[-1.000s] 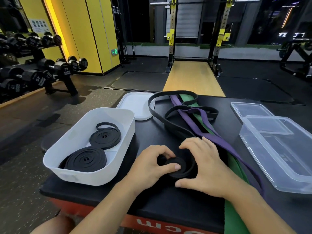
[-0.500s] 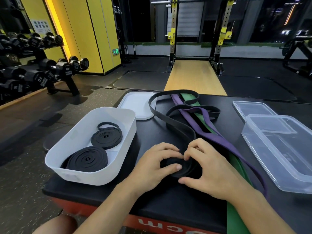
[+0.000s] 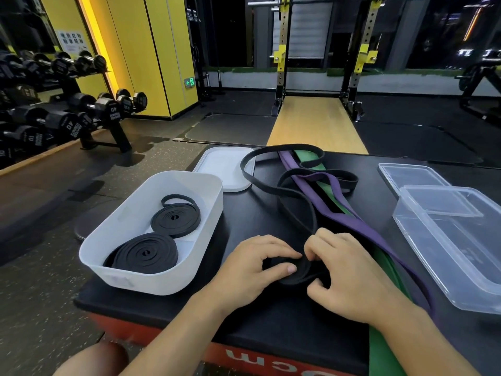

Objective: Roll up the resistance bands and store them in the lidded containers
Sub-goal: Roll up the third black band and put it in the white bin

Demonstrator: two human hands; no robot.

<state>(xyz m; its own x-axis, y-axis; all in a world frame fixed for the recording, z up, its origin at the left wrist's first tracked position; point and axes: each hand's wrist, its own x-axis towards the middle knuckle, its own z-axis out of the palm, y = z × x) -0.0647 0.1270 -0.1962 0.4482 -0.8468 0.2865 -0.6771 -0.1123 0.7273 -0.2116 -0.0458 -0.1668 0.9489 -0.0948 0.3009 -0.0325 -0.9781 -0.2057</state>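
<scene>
Both hands, left hand (image 3: 252, 270) and right hand (image 3: 344, 272), grip a half-rolled black band (image 3: 298, 270); next, wind in its loose loop ahead, probably for the white bin (image 3: 206, 213) to the left.

You have one view, worn on the head, looking forward and down, close over both hands at the near edge of the black table (image 3: 244, 316), gym floor beyond
</scene>
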